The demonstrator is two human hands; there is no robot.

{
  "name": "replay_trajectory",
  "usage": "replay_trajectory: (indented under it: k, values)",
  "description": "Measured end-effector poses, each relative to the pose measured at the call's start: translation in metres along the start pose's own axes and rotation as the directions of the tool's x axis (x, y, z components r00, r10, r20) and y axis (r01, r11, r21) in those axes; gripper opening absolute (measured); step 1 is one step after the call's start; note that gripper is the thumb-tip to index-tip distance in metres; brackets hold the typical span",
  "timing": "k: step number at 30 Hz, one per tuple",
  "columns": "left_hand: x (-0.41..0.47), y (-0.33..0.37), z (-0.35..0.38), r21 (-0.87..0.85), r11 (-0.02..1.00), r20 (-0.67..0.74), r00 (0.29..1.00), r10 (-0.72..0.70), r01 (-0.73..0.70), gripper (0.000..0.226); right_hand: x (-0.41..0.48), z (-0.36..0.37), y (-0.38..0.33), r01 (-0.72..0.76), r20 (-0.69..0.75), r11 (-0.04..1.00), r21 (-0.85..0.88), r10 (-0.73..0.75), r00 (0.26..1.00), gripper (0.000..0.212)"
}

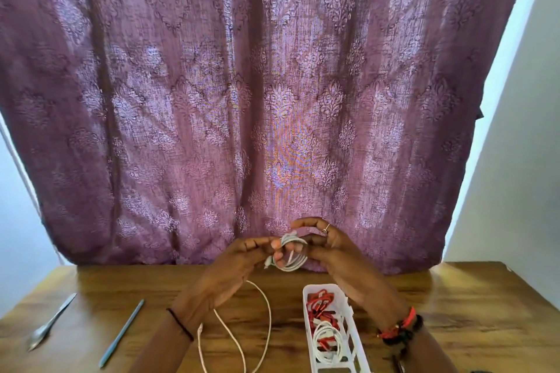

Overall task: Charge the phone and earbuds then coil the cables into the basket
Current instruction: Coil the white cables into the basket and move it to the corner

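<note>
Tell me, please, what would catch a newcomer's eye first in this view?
The purple patterned curtain fills most of the view behind the wooden table. At the table's far edge, the left hand and right hand together hold a coiled white cable in the air. Below the right hand stands a white basket holding red and white cables, and a loose white cable lies beside it.
</note>
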State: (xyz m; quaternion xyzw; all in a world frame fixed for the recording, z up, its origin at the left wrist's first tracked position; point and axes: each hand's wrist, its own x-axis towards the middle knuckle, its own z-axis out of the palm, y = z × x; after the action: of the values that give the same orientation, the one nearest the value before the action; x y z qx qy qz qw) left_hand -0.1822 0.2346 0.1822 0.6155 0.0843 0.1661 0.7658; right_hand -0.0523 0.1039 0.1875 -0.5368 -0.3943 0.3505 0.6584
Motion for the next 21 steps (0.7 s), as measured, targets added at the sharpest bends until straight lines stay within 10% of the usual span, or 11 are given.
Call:
replay_trajectory:
  k: [8, 13, 16, 21]
  values:
    - [0.006, 0.001, 0.011, -0.21, 0.978, -0.045, 0.999, -0.018, 0.008, 0.023, 0.005, -0.007, 0.003, -0.101, 0.118, 0.919, 0.38, 0.06, 0.991, 0.077]
    - [0.017, -0.009, 0.015, -0.274, 0.962, -0.147, 0.988, -0.038, -0.003, 0.02, 0.008, -0.005, 0.007, 0.072, -0.016, 0.997, 0.016, -0.072, 0.997, 0.051]
    - [0.021, -0.013, 0.016, -0.265, 0.964, -0.211, 0.977, -0.027, -0.031, 0.021, 0.006, -0.002, 0.011, 0.215, -0.128, 0.87, -0.444, -0.299, 0.946, 0.046]
    - [0.024, -0.019, 0.026, -0.092, 0.992, -0.327, 0.944, 0.051, -0.085, 0.033, 0.001, 0.007, 0.019, 0.244, -0.291, 0.738, -0.629, -0.514, 0.807, 0.027]
